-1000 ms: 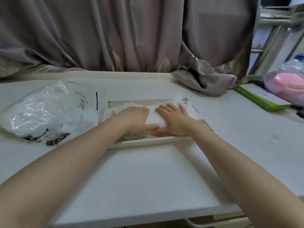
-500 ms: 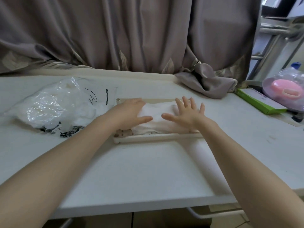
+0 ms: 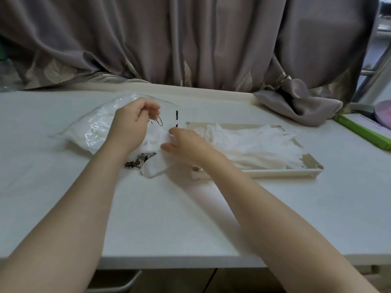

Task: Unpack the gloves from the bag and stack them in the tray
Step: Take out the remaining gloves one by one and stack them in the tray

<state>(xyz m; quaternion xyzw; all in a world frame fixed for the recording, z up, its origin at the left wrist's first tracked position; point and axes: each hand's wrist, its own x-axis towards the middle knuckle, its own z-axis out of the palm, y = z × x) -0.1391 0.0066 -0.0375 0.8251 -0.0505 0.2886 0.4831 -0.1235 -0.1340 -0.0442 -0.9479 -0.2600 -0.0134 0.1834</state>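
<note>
Left hand (image 3: 132, 123) pinches the clear bag's (image 3: 95, 127) upper film, lifting the mouth open. Right hand (image 3: 186, 142) reaches in, fingers loosely spread, touching a white glove (image 3: 155, 137) at the opening; whether it grips yet, I cannot tell. The gloves look thin, limp and feather-light, likely clingy, so best pinched at an edge. The bag is crinkly and glossy. Just beside it, a shallow cream tray (image 3: 313, 163) holds a flat, soft stack (image 3: 254, 142).
</note>
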